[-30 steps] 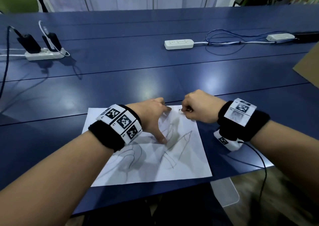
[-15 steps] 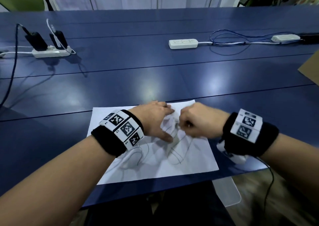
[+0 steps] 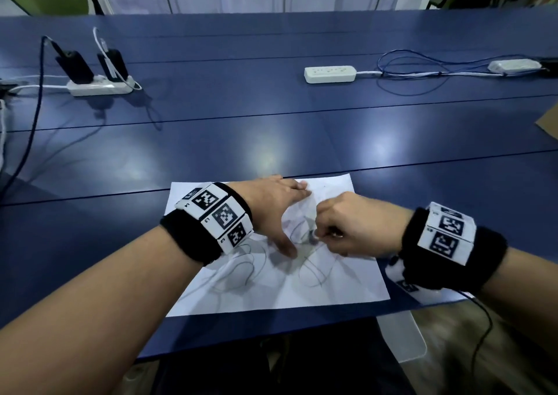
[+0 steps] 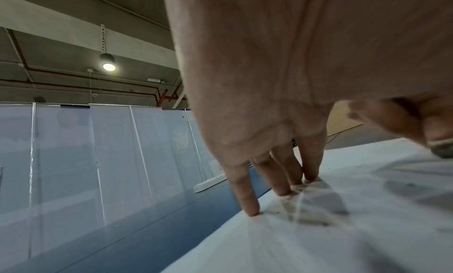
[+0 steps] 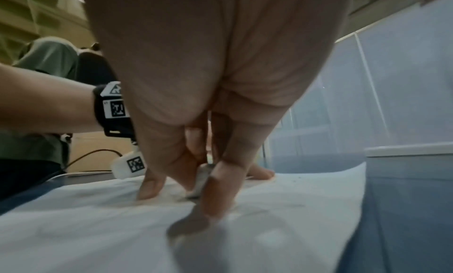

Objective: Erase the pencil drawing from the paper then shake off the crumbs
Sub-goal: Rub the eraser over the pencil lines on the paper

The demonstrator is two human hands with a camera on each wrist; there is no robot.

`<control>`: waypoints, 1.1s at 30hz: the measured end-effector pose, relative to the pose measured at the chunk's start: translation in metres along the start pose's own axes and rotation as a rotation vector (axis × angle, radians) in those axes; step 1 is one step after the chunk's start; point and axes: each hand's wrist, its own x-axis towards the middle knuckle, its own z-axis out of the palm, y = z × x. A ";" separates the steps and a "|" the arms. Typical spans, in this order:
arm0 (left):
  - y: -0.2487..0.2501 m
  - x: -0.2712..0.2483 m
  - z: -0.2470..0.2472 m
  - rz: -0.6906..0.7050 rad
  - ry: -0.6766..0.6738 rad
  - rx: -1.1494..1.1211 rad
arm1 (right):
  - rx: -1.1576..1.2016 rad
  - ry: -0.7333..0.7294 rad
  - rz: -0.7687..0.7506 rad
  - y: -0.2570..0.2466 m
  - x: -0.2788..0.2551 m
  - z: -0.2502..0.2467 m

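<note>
A white sheet of paper [image 3: 341,286] with pencil lines lies near the front edge of the blue table [image 3: 271,116]. My left hand [image 3: 273,210] presses flat on its upper middle, fingers straight [image 4: 247,197] and thumb spread toward me. My right hand [image 3: 347,228] is curled into a fist just right of it and pinches a small greyish eraser [image 5: 199,184] against the paper [image 5: 98,228] at the drawing's middle. In the head view only the eraser's tip [image 3: 312,237] shows. Small dark crumbs lie on the paper [image 4: 343,228] near my left fingers.
A white power strip [image 3: 329,74] with a blue cable lies at the back centre. Another strip [image 3: 98,88] with black chargers sits back left. A white adapter [image 3: 513,65] is at the far right, and a cardboard corner [image 3: 548,124] pokes in at the right edge.
My right hand with the eraser has moved from the paper's top edge down toward me over the drawing. The left hand keeps pressing the sheet in place.
</note>
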 end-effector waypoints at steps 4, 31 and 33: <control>0.002 -0.002 -0.001 -0.015 -0.017 -0.025 | -0.066 0.083 0.139 0.022 0.017 -0.016; 0.003 -0.004 -0.002 -0.020 -0.008 -0.044 | -0.065 0.080 0.171 0.011 0.013 -0.017; 0.002 -0.006 -0.002 -0.018 -0.005 -0.049 | -0.062 0.083 0.175 0.015 0.016 -0.020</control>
